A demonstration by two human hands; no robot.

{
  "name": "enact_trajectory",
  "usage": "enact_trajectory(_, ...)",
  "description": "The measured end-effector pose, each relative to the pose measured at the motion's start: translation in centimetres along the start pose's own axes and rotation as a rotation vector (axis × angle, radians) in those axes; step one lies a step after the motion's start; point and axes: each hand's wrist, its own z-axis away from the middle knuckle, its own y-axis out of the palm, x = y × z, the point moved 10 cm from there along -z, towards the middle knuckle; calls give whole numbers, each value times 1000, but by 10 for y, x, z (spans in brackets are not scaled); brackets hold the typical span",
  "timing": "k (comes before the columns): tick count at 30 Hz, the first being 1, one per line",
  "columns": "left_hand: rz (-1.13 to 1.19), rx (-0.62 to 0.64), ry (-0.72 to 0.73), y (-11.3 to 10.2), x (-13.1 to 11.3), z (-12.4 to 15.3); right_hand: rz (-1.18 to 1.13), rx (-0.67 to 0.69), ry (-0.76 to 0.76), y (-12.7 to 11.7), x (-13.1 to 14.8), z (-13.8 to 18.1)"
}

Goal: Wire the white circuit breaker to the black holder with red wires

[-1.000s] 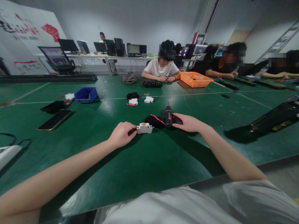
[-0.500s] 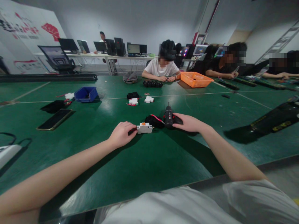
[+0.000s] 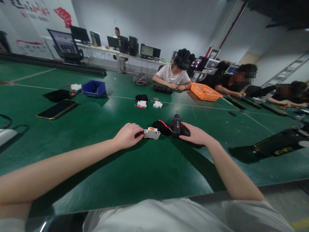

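Note:
My left hand (image 3: 129, 136) pinches the left end of a white circuit breaker (image 3: 152, 133) with an orange toggle, close to the green tabletop. My right hand (image 3: 196, 132) is wrapped round the grip of a black cordless drill (image 3: 177, 125), which lies low over the table with its bit pointing away from me. Between the two sits a dark bundle (image 3: 162, 127) with a red wire running toward the drill; its exact kind is unclear. Farther back are two more white breakers, one (image 3: 142, 104) with red wire beside it and one (image 3: 157, 104) to its right.
A phone (image 3: 57, 109) and a blue bin (image 3: 93, 88) lie to the left. An orange basket (image 3: 205, 91) stands at the back right, near a person (image 3: 172, 75) across the table. A black cylindrical object (image 3: 280, 143) lies at the right.
The view has tilted and shifted slightly, so the scene slants down to the right. Both hands keep their holds on the breaker and the drill.

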Motion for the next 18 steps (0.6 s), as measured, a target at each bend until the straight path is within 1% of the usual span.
enact_trajectory(5, 17, 5, 16, 0, -1, 1, 52, 5, 11, 3, 2, -4)
enact_trajectory(8, 14, 6, 10, -2, -2, 1, 104, 3, 52, 3, 2, -13)
enact_trajectory(13, 16, -27, 18, -6, -3, 2, 138, 145, 139, 5, -9, -25)
enact_trajectory(16, 27, -45, 27, -7, -4, 3, 46, 163, 159, -10, -17, -24)
enact_trajectory(18, 34, -52, 35, -7, -4, 3, -67, 113, 199, -30, -21, -19)
